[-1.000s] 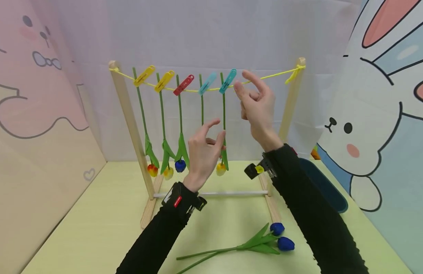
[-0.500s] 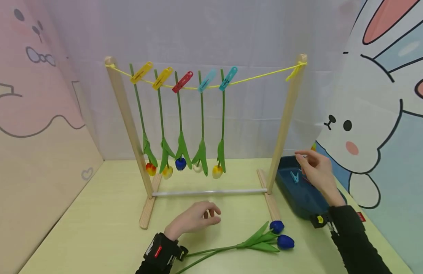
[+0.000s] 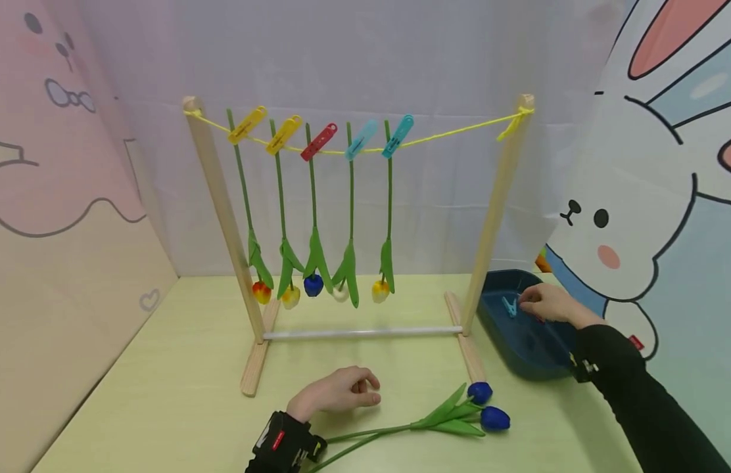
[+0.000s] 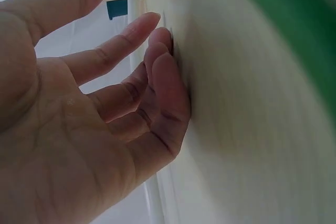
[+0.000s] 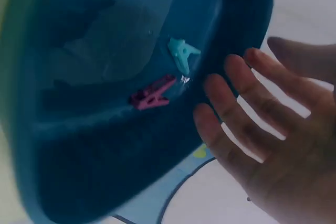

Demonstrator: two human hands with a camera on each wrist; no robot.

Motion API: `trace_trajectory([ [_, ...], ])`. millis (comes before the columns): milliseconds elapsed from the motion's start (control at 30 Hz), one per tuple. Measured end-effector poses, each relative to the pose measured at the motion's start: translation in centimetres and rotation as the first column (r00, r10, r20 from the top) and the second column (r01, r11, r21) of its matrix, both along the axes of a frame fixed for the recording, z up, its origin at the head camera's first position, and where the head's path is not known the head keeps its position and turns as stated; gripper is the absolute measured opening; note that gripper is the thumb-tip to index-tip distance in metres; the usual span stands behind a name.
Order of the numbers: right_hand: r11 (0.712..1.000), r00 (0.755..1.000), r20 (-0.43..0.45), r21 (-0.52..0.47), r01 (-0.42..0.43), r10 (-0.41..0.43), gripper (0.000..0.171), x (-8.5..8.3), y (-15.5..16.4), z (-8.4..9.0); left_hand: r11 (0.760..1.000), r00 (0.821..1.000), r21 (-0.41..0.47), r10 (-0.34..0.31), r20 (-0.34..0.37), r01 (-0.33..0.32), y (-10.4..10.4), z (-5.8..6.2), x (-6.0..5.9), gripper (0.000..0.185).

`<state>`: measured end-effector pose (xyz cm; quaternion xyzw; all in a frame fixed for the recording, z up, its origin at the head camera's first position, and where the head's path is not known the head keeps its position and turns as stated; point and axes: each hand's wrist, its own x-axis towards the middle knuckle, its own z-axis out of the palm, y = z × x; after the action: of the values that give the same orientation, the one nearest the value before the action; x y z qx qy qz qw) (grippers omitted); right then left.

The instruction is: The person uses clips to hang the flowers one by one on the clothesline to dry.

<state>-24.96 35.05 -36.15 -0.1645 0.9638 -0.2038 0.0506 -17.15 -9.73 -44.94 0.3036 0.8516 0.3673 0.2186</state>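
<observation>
In the head view my right hand [image 3: 551,305] reaches into the dark blue basin [image 3: 500,341] at the right. A light blue clothespin [image 3: 509,307] lies just left of its fingertips. The right wrist view shows that hand's fingers [image 5: 215,87] spread and holding nothing, beside the blue clothespin [image 5: 184,54] and a red clothespin [image 5: 152,94]. My left hand [image 3: 336,392] rests on the table with loosely bent fingers, holding nothing. Two artificial blue tulips [image 3: 448,416] lie to its right, their stems running toward the left wrist.
A wooden frame [image 3: 501,197] carries a yellow string [image 3: 454,133]. Several tulips [image 3: 315,253] hang upside down from it, pinned by yellow, red and blue clothespins [image 3: 320,142]. A white rod [image 3: 365,333] joins the frame's feet. Cartoon-printed panels [image 3: 643,230] stand on both sides.
Both hands have left the clothespin at the string's middle. My right hand has moved down and right into the basin; my left hand has dropped to the table.
</observation>
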Motion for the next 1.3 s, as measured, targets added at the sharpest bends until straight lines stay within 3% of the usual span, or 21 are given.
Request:
trace_trajectory([
  [100, 0.994, 0.993, 0.111, 0.097, -0.049, 0.038, 0.031, -1.3, -0.7, 0.7, 1.000, 1.000, 0.008, 0.018, 0.010, -0.018, -0.1, 0.0, 0.1, 0.031],
  [233, 0.988, 0.987, 0.160, 0.152, -0.028, 0.004, 0.034, -2.3, -1.4, 0.0, 1.000, 1.000, 0.021, 0.020, 0.017, -0.020, -0.2, -0.1, 0.1, 0.032],
  [367, 0.988, 0.976, 0.213, 0.151, 0.020, -0.052, 0.041, -2.6, -1.9, -1.2, 1.000, 1.000, 0.026, 0.018, 0.024, -0.018, 0.0, -0.2, 0.3, 0.033],
  [500, 0.983, 0.949, 0.301, 0.180, 0.036, -0.090, 0.046, -2.7, -2.1, -1.9, 0.999, 0.999, 0.021, 0.023, 0.022, -0.024, 0.3, -0.1, 0.4, 0.031],
  [833, 0.968, 0.921, 0.373, 0.250, 0.019, -0.115, 0.053, -2.5, -2.9, -1.8, 0.999, 0.999, 0.016, 0.033, 0.011, -0.033, 0.3, 0.1, 0.5, 0.030],
  [1000, 0.968, 0.935, 0.341, 0.250, 0.013, -0.101, 0.045, -2.7, -2.7, -1.7, 0.999, 0.999, 0.018, 0.033, 0.004, -0.033, 0.3, 0.0, 0.4, 0.029],
  [1100, 0.975, 0.955, 0.282, 0.222, 0.027, -0.090, 0.037, -2.8, -2.4, -1.7, 0.999, 0.999, 0.015, 0.034, 0.008, -0.034, 0.4, 0.0, 0.4, 0.030],
  [1300, 0.991, 0.992, 0.047, 0.063, 0.118, -0.121, 0.018, -2.1, -2.2, -1.4, 0.999, 0.999, 0.004, 0.040, 0.010, -0.040, 0.4, -0.1, 0.5, 0.030],
])
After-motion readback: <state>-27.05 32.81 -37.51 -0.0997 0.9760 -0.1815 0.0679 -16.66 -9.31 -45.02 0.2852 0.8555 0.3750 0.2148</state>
